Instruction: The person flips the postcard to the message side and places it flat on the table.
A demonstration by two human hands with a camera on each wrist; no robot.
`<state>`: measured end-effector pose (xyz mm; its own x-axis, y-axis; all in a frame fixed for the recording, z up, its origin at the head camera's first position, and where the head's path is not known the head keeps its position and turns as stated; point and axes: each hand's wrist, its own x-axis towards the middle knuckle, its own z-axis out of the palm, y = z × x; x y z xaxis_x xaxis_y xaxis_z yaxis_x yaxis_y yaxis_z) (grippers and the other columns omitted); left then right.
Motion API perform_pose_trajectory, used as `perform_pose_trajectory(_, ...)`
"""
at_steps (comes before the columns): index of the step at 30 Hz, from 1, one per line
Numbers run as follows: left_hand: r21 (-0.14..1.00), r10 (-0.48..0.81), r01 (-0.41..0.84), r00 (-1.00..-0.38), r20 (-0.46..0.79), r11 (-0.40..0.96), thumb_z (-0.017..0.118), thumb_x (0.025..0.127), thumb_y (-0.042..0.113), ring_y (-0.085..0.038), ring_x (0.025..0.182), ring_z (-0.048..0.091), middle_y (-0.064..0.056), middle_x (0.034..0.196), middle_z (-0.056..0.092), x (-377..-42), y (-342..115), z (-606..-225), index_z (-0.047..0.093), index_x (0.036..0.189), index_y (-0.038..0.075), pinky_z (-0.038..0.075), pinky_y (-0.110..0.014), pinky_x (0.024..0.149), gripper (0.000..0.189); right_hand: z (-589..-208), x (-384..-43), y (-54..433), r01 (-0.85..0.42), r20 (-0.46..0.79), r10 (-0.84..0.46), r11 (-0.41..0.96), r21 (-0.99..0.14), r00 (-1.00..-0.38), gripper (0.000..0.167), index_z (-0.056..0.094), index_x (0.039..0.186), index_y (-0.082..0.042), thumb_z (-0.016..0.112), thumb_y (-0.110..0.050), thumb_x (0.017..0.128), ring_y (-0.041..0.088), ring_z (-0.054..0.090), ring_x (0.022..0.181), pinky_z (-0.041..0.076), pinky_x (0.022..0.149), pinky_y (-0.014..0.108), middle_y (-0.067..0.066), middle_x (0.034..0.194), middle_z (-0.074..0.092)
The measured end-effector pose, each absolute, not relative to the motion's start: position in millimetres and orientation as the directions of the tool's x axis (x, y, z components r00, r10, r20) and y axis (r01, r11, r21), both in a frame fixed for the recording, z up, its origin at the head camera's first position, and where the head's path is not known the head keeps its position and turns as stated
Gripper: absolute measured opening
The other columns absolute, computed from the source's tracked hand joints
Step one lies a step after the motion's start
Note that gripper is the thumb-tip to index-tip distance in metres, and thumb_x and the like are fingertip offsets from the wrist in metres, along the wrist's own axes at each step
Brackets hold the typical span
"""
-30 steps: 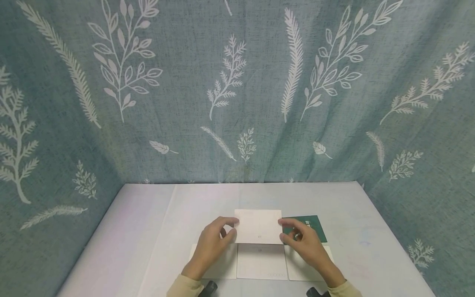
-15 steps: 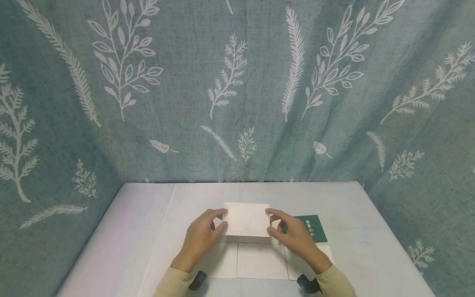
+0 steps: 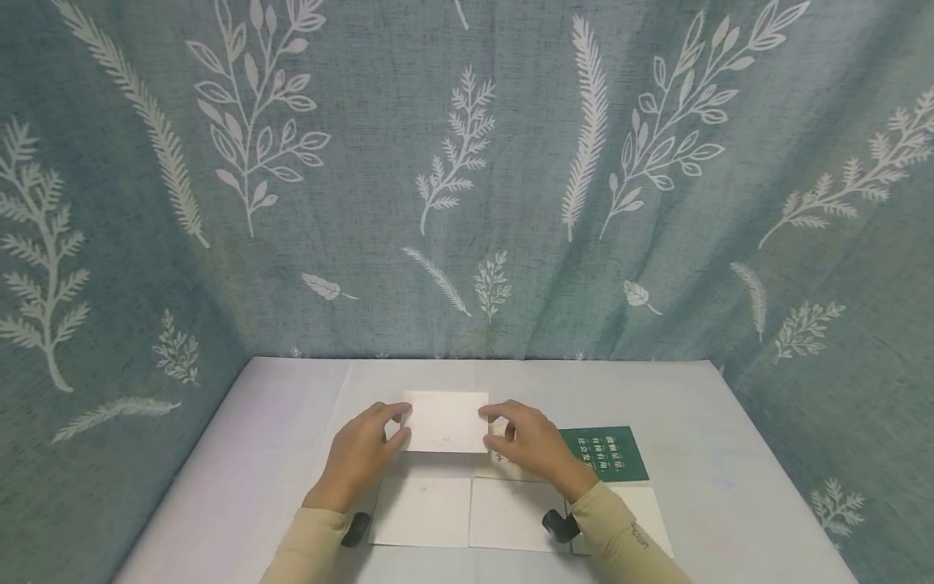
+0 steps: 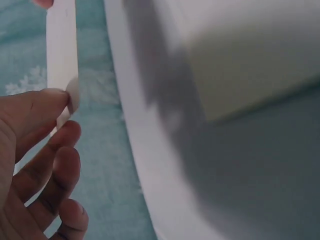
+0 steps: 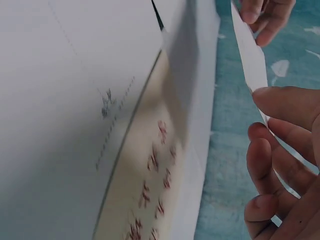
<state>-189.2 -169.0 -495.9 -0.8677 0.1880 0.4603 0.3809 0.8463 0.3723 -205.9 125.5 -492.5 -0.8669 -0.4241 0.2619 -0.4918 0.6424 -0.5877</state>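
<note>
A blank-looking white postcard (image 3: pixel 445 422) is held upright off the table between both hands. My left hand (image 3: pixel 359 450) pinches its left edge with thumb and fingertips. At the opposite edge, my right hand (image 3: pixel 536 446) has the same kind of pinch. Edge-on, the postcard (image 4: pixel 62 50) shows as a narrow strip in the left wrist view, and the right wrist view has the card (image 5: pixel 251 57) from the other side. Partly covered by my right hand, a cream postcard (image 5: pixel 150 180) with red-brown writing lies flat on the table.
Three white postcards lie in a front row: left (image 3: pixel 421 513), middle (image 3: pixel 514 515) and right (image 3: pixel 649 511), the last partly under my right sleeve. Behind them on the right lies a green postcard (image 3: pixel 613 454) with pale lettering. A patterned curtain (image 3: pixel 365 203) encloses the white table (image 3: pixel 292 422).
Both hands have carried the white postcard leftward and farther back, over the left column. The cream postcard and more of the green one have come into sight behind it.
</note>
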Motion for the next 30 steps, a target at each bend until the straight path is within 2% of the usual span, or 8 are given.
perform_pose_trajectory(8, 0.334, 0.171, 0.331, -0.888, 0.427, 0.882, 0.088, 0.078, 0.017, -0.010, 0.069, 0.057, 0.000, 0.094, 0.072, -185.8, -179.3, -511.8, 0.074, 0.115, 0.010, 0.053, -0.033, 0.064, 0.040, -505.8, -211.1, 105.9, -0.496, 0.208, -0.462, 0.683, -0.536, -0.862, 0.037, 0.070, 0.125, -0.017, 0.075, -0.019, 0.089, 0.003, 0.052, 0.066, 0.045, 0.057, 0.024, -0.007, 0.107, 0.071)
perform_pose_trajectory(12, 0.313, 0.187, 0.346, -0.877, 0.442, 0.885, 0.089, 0.075, 0.015, -0.013, 0.073, 0.065, 0.000, 0.093, 0.072, -183.9, -182.6, -519.2, 0.074, 0.113, 0.010, 0.055, -0.033, 0.065, 0.041, -512.0, -209.2, 99.2, -0.485, 0.182, -0.459, 0.725, -0.488, -0.870, 0.036, 0.071, 0.122, -0.018, 0.076, -0.021, 0.087, 0.007, 0.062, 0.082, 0.052, 0.070, 0.029, -0.009, 0.106, 0.071)
perform_pose_trajectory(15, 0.306, 0.196, 0.343, -0.885, 0.423, 0.888, 0.089, 0.076, 0.017, -0.013, 0.075, 0.065, 0.001, 0.093, 0.072, -182.2, -183.3, -522.4, 0.073, 0.114, 0.010, 0.055, -0.032, 0.065, 0.041, -515.1, -208.1, 96.2, -0.473, 0.162, -0.452, 0.757, -0.451, -0.877, 0.036, 0.071, 0.120, -0.019, 0.078, -0.023, 0.085, 0.008, 0.064, 0.090, 0.053, 0.077, 0.031, -0.013, 0.102, 0.070)
perform_pose_trajectory(21, 0.308, 0.177, 0.289, -0.922, 0.343, 0.906, 0.089, 0.077, 0.022, -0.010, 0.074, 0.061, 0.002, 0.093, 0.071, -180.7, -179.2, -524.2, 0.073, 0.116, 0.010, 0.054, -0.031, 0.067, 0.043, -517.3, -206.9, 95.9, -0.474, 0.145, -0.457, 0.780, -0.409, -0.877, 0.035, 0.072, 0.117, -0.019, 0.078, -0.023, 0.082, 0.004, 0.057, 0.079, 0.051, 0.071, 0.029, -0.014, 0.094, 0.067)
perform_pose_trajectory(30, 0.289, 0.178, 0.266, -0.938, 0.298, 0.919, 0.088, 0.078, 0.024, -0.011, 0.075, 0.062, 0.001, 0.094, 0.071, -180.3, -178.2, -527.3, 0.072, 0.116, 0.011, 0.054, -0.032, 0.068, 0.043, -520.1, -204.0, 95.2, -0.511, 0.181, -0.478, 0.790, -0.340, -0.859, 0.035, 0.073, 0.117, -0.019, 0.079, -0.024, 0.082, 0.004, 0.053, 0.074, 0.051, 0.067, 0.027, -0.011, 0.091, 0.064)
